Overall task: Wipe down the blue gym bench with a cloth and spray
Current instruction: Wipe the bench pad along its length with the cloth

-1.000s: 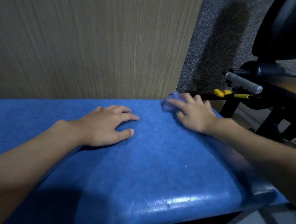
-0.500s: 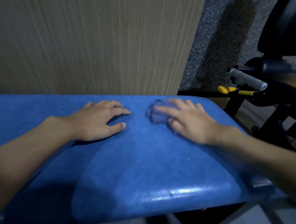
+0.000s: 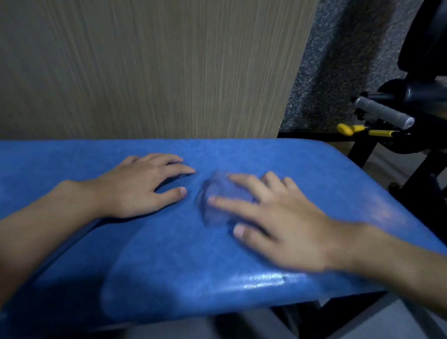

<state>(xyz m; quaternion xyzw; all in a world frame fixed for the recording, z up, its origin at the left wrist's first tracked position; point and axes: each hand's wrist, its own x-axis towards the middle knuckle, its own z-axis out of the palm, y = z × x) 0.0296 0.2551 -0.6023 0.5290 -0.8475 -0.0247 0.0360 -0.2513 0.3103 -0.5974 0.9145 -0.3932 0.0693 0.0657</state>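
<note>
Blue padded table (image 3: 309,170) is seen running L to R across the lower view, w/ its rounded near edge toward the camera. 2 bare hands are laid on its top.

L hand (image 3: 139,187) is rested palm-down, fingers straight and slightly spread, thumb out to the side; nothing is held by it. R hand (image 3: 287,226) is placed just beside it, palm-down, fingers spread wide and pointed L.

A small blue cloth (image 3: 223,195) is pressed onto the table under the R fingers, approx. mid-table, between the 2 hands. It's bunched, and part of it is seen past the fingertips. Cloth isn't gripped: it's pinned by straight fingers, w/ the thumb laid by its near edge. R hand, forearm and cloth are blurred, so the cloth's folds can't be told. L thumb tip and cloth are separated by a narrow strip of bare table.

A glossy, wet-looking sheen (image 3: 265,280) is seen on the near edge below the R hand.

Behind the table a wood-grain panel (image 3: 145,58) is seen, w/ a grey speckled wall (image 3: 344,58) to its R. At far R a black gym machine (image 3: 436,131) is seen near the table end, w/ a grey handle grip (image 3: 383,113) and yellow knobs (image 3: 345,129) on it.
</note>
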